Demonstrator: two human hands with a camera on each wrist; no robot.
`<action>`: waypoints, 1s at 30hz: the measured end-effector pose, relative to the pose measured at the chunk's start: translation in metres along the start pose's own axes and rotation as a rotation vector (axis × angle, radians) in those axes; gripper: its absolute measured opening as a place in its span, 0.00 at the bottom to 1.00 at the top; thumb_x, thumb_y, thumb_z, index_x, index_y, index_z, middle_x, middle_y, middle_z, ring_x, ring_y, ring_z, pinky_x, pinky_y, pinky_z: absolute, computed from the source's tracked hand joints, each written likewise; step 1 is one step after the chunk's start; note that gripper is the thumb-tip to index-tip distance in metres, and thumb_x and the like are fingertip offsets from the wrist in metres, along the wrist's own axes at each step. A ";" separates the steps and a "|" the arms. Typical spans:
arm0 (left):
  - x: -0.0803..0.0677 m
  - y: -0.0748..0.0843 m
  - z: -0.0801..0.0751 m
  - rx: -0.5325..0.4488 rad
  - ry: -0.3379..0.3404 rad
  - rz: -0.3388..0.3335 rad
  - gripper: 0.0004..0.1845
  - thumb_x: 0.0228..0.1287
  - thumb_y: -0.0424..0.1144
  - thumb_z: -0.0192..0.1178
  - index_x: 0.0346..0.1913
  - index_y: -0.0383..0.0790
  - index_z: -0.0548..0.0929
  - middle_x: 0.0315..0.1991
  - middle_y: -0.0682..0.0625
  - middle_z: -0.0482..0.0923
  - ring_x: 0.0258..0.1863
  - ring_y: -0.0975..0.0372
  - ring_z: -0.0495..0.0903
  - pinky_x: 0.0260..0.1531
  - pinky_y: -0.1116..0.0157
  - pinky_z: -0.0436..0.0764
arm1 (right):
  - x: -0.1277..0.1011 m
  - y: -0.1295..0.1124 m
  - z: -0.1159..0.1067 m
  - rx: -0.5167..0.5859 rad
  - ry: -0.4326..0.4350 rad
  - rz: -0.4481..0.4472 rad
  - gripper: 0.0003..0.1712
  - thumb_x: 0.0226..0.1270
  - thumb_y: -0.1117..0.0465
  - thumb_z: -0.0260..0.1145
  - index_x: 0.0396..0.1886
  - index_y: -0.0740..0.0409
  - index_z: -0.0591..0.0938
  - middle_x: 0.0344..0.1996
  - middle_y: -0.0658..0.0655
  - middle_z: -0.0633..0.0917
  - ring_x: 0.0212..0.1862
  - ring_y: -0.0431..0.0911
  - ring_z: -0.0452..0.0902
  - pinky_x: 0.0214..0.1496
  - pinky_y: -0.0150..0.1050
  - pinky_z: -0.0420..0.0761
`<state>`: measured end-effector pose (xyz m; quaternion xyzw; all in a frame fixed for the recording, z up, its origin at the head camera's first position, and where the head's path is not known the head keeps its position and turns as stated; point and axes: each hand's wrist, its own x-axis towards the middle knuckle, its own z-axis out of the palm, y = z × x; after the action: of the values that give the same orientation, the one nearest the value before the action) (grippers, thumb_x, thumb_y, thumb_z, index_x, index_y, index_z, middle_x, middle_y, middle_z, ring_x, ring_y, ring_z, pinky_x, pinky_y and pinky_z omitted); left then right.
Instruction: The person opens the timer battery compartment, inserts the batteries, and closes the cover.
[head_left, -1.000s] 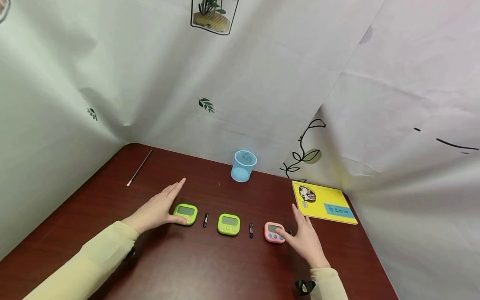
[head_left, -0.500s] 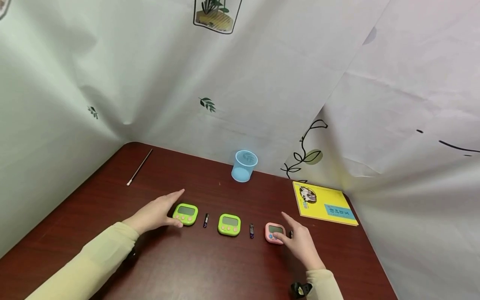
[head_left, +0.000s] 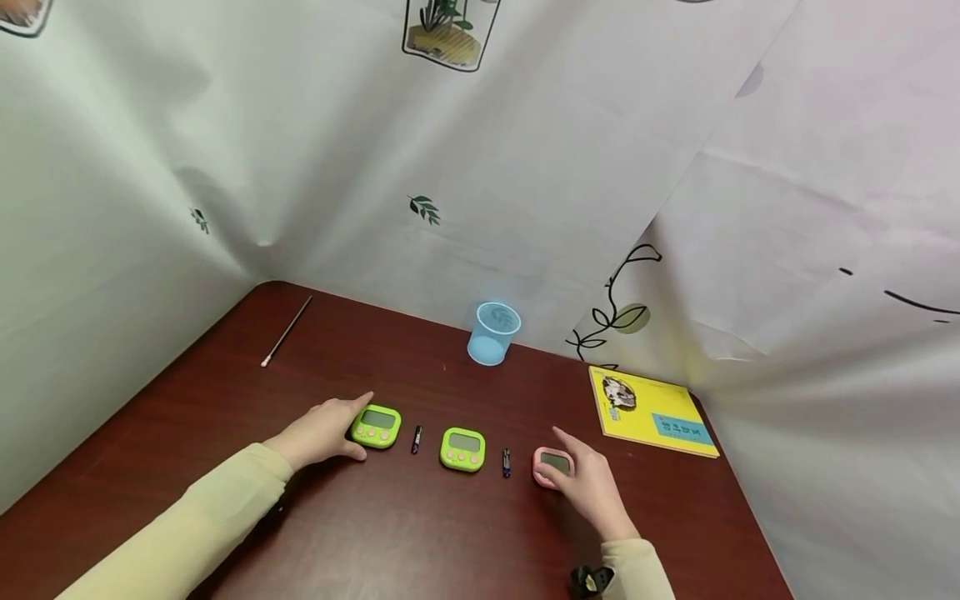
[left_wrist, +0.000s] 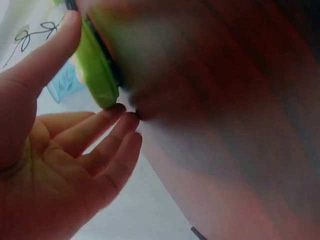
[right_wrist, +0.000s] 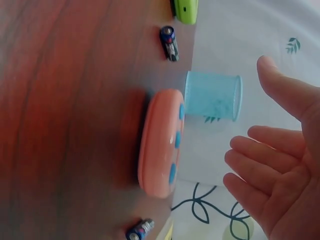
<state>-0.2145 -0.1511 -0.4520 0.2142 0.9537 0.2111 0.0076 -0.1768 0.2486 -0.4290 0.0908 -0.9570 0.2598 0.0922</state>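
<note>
Well behind the timers (head_left: 462,450), a cup (head_left: 492,337).

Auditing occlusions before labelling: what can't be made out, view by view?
Head: pink timer, buttons behind right grip.
Head: rightmost battery, behind the same grip.
Left wrist: left green timer, screen edge-on, partly behind left grip.
Right wrist: middle green timer, cut off by top edge.

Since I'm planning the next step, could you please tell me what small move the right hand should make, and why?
I would probably lower the right hand and bring its thumb and fingers to the pink timer's sides: the right wrist view shows the hand open and apart from that timer, which lies on the table.
</note>
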 end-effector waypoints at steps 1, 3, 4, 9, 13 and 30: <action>0.001 0.000 0.000 0.015 0.002 -0.006 0.48 0.42 0.45 0.76 0.64 0.23 0.66 0.54 0.33 0.76 0.51 0.42 0.76 0.49 0.48 0.74 | 0.000 -0.001 0.002 0.010 -0.002 0.003 0.37 0.52 0.53 0.75 0.62 0.58 0.76 0.56 0.60 0.80 0.57 0.55 0.76 0.55 0.52 0.75; 0.003 0.001 0.002 0.040 0.004 -0.018 0.48 0.42 0.45 0.76 0.64 0.23 0.66 0.54 0.33 0.76 0.51 0.41 0.75 0.48 0.47 0.74 | -0.001 -0.002 0.005 0.031 -0.004 0.007 0.36 0.52 0.53 0.75 0.61 0.58 0.76 0.55 0.60 0.81 0.56 0.55 0.76 0.54 0.52 0.75; 0.003 0.001 0.002 0.046 0.005 -0.019 0.47 0.43 0.45 0.76 0.63 0.23 0.67 0.54 0.33 0.76 0.51 0.41 0.75 0.48 0.47 0.74 | -0.001 -0.003 0.006 0.040 -0.004 0.006 0.36 0.52 0.53 0.75 0.61 0.59 0.76 0.54 0.60 0.81 0.55 0.55 0.77 0.53 0.52 0.76; 0.005 0.002 0.003 0.058 -0.009 -0.007 0.46 0.44 0.43 0.75 0.63 0.21 0.66 0.54 0.31 0.75 0.52 0.41 0.75 0.50 0.48 0.73 | -0.002 -0.006 0.012 0.056 0.003 -0.027 0.35 0.53 0.54 0.75 0.61 0.61 0.76 0.51 0.61 0.82 0.52 0.55 0.79 0.50 0.51 0.78; 0.005 0.001 0.003 0.060 -0.006 0.006 0.45 0.45 0.41 0.75 0.62 0.19 0.66 0.52 0.29 0.75 0.53 0.40 0.74 0.52 0.48 0.72 | -0.003 -0.007 0.015 0.053 0.035 -0.059 0.35 0.51 0.55 0.75 0.60 0.61 0.77 0.50 0.62 0.83 0.50 0.55 0.80 0.51 0.51 0.77; 0.006 0.001 0.001 0.058 -0.005 -0.014 0.35 0.44 0.42 0.75 0.53 0.22 0.76 0.46 0.35 0.79 0.47 0.46 0.78 0.47 0.51 0.75 | 0.002 -0.025 0.025 0.053 -0.012 -0.079 0.37 0.52 0.53 0.75 0.62 0.60 0.75 0.55 0.60 0.80 0.45 0.48 0.80 0.54 0.50 0.76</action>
<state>-0.2197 -0.1478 -0.4522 0.2081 0.9609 0.1828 0.0054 -0.1769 0.2144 -0.4380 0.1324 -0.9459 0.2808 0.0944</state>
